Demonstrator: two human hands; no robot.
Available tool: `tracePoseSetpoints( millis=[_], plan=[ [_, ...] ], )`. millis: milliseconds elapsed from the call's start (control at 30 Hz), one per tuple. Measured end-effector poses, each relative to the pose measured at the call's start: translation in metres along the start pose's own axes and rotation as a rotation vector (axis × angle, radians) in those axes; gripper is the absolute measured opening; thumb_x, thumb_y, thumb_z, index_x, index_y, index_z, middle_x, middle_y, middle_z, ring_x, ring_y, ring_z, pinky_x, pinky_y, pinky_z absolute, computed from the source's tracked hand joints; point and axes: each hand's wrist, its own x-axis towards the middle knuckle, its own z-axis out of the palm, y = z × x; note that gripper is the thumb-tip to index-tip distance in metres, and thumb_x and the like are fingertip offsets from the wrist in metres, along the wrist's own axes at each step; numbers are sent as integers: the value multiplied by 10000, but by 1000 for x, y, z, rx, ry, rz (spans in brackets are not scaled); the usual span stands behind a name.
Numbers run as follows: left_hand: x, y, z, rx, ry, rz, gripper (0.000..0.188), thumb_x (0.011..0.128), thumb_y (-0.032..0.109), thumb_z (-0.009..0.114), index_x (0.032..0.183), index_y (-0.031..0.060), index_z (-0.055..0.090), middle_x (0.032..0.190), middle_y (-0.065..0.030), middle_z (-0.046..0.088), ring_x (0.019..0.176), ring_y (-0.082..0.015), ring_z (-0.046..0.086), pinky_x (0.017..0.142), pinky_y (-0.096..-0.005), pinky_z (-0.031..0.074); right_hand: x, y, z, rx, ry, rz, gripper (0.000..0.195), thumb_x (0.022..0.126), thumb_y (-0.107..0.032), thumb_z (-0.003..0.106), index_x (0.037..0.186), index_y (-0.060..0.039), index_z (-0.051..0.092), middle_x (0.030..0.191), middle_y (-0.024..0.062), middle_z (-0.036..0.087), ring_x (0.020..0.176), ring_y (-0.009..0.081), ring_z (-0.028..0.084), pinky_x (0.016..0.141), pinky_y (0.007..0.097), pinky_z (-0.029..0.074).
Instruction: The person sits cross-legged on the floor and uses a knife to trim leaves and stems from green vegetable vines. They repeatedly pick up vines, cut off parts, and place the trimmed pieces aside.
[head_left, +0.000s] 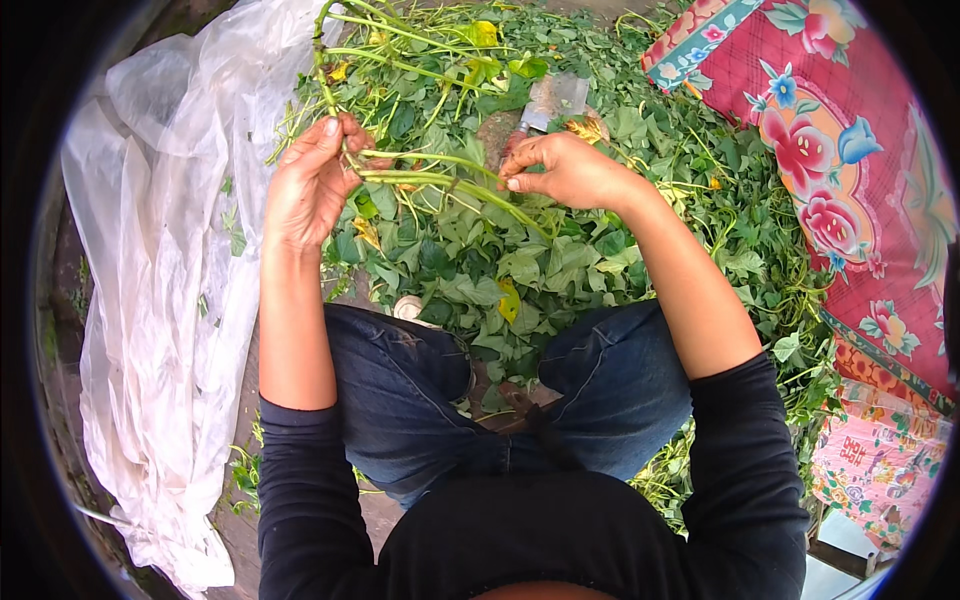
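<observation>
My left hand (315, 176) grips a thick green vine stem (324, 79) between thumb and fingers. Long leaf stalks (450, 180) branch from that stem and stretch to the right. At one stalk's far end, the thumb and forefinger of my right hand (562, 169) are pinched together on it. Just beyond the right hand lies a cleaver (555, 101) with a broad metal blade, its handle partly hidden by my fingers. Under it shows part of a round chopping block (495, 135). Green leaves (480, 262), some yellowed, are heaped below both hands.
Crumpled translucent plastic sheeting (172, 262) runs along the left. A red floral cloth (817, 150) lies at the right, with a pink patterned one (877, 465) below it. My knees in blue jeans (405, 375) flank the near leaves. More vines (420, 67) lie at the far side.
</observation>
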Motion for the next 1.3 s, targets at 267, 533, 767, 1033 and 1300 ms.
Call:
tracePoseSetpoints(
  millis=[267, 533, 767, 1033, 1300],
  plan=[
    [-1, 9, -15, 2, 57, 94, 160, 887, 168, 488, 909, 19, 539, 767, -40, 509, 738, -164, 539, 699, -343, 516, -9, -4, -13, 120, 167, 78, 179, 781, -160, 609, 882, -13, 615, 817, 68, 632, 762, 135, 578, 720, 282, 453],
    [2, -16, 6, -138, 191, 85, 165, 879, 179, 512, 917, 23, 550, 842, -62, 553, 802, -204, 571, 745, -348, 515, 9, 7, -10, -65, 492, 457, 232, 703, -215, 627, 830, -23, 653, 782, 104, 650, 693, 172, 608, 677, 288, 467],
    [7, -12, -4, -331, 270, 260, 174, 887, 171, 494, 895, 1, 527, 825, -71, 546, 820, -224, 572, 868, -417, 481, 16, 19, -8, 803, 818, 587, 217, 790, -157, 554, 859, 41, 607, 667, 64, 576, 590, 151, 510, 552, 294, 412],
    [7, -9, -5, -421, 242, 240, 178, 864, 163, 537, 912, -6, 514, 880, -113, 550, 909, -292, 570, 825, -401, 512, 42, -40, 85, 934, 561, 505, 351, 790, -177, 647, 1097, -21, 576, 671, -29, 538, 497, 51, 397, 450, 203, 333],
    [4, 2, -23, -503, 349, 309, 180, 865, 168, 534, 909, -5, 509, 885, -115, 546, 889, -278, 571, 832, -405, 505, 69, -25, 139, 809, 845, 482, 362, 794, -208, 656, 1094, -26, 563, 718, -4, 547, 508, 51, 409, 450, 218, 342]
  ],
)
